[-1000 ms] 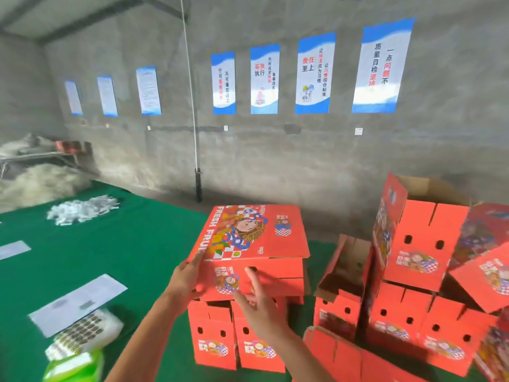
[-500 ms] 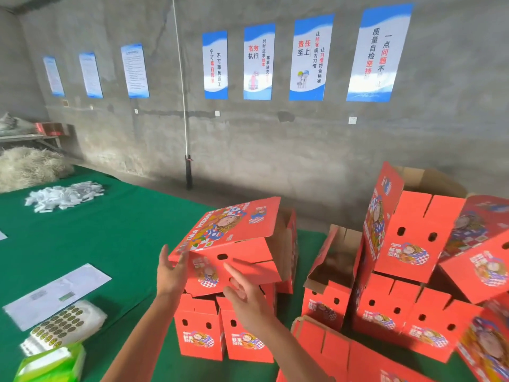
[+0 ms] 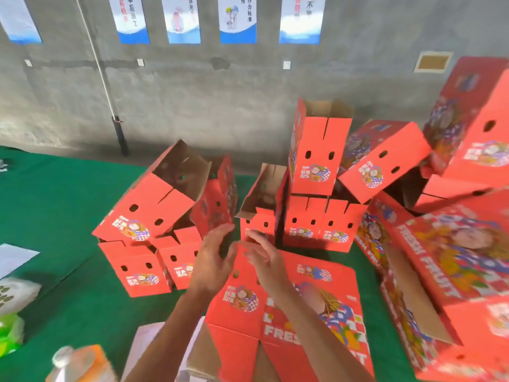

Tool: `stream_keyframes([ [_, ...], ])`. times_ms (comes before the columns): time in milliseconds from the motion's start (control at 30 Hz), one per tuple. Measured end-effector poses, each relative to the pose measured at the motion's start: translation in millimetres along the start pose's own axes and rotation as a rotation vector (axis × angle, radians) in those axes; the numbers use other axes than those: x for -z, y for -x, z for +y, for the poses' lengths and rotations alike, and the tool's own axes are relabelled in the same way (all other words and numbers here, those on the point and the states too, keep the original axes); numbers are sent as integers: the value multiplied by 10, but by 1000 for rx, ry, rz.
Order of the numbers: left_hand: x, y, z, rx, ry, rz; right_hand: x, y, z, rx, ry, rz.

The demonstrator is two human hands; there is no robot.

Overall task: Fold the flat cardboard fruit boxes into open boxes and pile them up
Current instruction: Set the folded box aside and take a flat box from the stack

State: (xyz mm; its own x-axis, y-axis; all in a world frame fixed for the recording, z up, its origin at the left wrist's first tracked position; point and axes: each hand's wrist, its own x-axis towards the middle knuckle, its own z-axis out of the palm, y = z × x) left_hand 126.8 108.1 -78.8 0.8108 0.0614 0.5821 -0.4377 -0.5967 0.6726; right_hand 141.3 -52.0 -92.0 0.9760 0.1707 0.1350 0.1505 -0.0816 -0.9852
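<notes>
1. Grey concrete wall [image 3: 220,100] behind, blue-and-white posters [image 3: 238,20] along its top; green cloth table [image 3: 55,194] in front.
2. Flat box [image 3: 292,304] lies near the table's front edge, just under both forearms: red-orange printed side up, cartoon figure, white "FRES…" lettering, small oval holes, cut flaps at the near end showing brown card.
3. Left hand [image 3: 213,260] hovers over the flat box's far left corner, fingers straight and loosely spread, holding nothing.
4. Right hand [image 3: 264,257] is just beside it over the same far edge, fingers relaxed and slightly bent; the frame is blurred, so I cannot tell if the fingertips touch the card.
5. Tilted folded box [image 3: 154,205] sits on top of two upright boxes [image 3: 143,266] left of the hands, open mouth facing up and back, brown inside visible.
6. Middle pile [image 3: 316,221]: a row of upright folded boxes with one tall open box [image 3: 319,153] standing on them.
7. More folded boxes [image 3: 454,244] are heaped at angles on the right, same print, some lying on their sides.
8. White paper [image 3: 13,257] lies at the left edge; an orange-and-clear bottle [image 3: 80,365] is at the bottom left, blurred.
</notes>
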Motion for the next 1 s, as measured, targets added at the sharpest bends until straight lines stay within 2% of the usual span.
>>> stream_keyframes([
  [100,-486,450,-16,-27,-26,-174,467,347,381,-96,9,77],
  [267,-1126,1055,-49,114,-134,-429,895,889,893,-233,81,59],
  [400,-1286,1355,-80,146,-436,-609,1091,1264,1093,-274,211,-21],
  [533,-1156,1556,-98,175,-578,-631,1301,1556,1248,-171,539,-109],
  [700,-829,1909,-144,217,-643,-589,1382,1858,1403,-45,1037,-356],
  [867,-583,2106,-116,172,-593,-520,1332,1865,1410,-56,1229,-457],
  [1000,-495,2159,-103,113,-603,-492,1411,1833,1247,-71,1211,-555],
])
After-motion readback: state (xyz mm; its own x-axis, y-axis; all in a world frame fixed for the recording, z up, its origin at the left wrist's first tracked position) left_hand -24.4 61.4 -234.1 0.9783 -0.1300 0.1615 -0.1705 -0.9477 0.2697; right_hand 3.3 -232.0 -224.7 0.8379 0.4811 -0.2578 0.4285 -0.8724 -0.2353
